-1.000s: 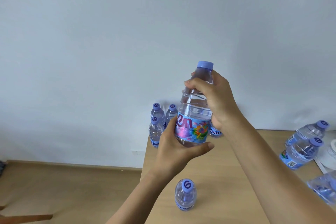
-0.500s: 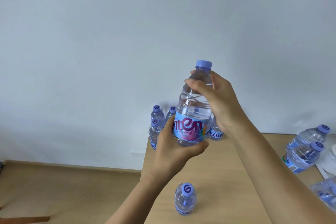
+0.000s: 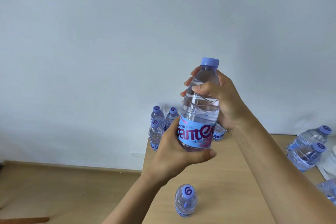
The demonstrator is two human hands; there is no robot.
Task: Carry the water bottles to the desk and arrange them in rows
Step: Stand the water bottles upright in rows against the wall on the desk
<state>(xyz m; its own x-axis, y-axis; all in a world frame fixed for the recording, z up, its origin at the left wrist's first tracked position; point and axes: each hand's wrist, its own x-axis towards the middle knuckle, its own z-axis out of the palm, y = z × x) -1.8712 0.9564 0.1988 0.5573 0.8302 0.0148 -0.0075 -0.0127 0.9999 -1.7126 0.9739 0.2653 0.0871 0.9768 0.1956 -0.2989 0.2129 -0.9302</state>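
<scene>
Head view: both hands' fingers clamp raised bottle [image 3: 199, 107], hiding desk [image 3: 227, 178] bottle cluster [image 3: 156, 129] behind.

A clear plastic water bottle with a lilac cap and blue label [image 3: 199, 107] is held upright above the light wooden desk [image 3: 227, 178]. More such capped bottles are placed on it: a far-left cluster [image 3: 157, 129], one near bottle [image 3: 185, 200], and tilted ones at right [image 3: 307, 145].

Two bare forearms, no sleeve seen, left hand [image 3: 174, 152] and right hand [image 3: 223, 100] uncovered, short plain fingernails, nothing worn at the wrists
</scene>
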